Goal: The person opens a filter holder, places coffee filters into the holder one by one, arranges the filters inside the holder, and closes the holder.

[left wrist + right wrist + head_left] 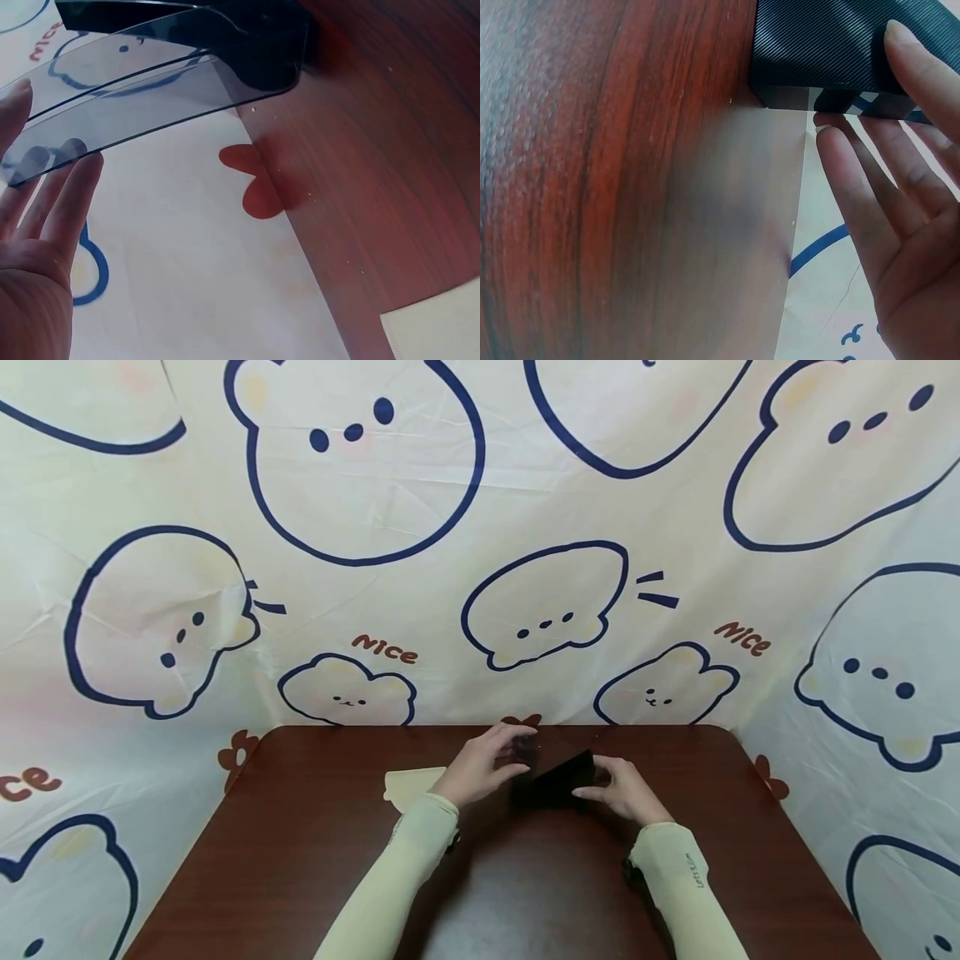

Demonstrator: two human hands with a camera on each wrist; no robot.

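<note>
A black case (558, 783) with a ridged surface is tilted up near the table's far edge. My right hand (622, 787) grips its right end, the thumb (919, 64) lying on the ridged face and the fingers along the opposite edge. From the case's other side extends a curved, clear plastic cover (165, 105), swung away from the black body. My left hand (480, 770) pinches the cover's outer end between thumb and fingers, and the fingertips show through the plastic in the left wrist view.
A flat cream piece (411, 787), perhaps cloth, lies on the table left of the case, partly behind the left wrist. The dark red-brown wooden table (525, 893) meets a printed cartoon curtain (540, 510) at its far edge and sides.
</note>
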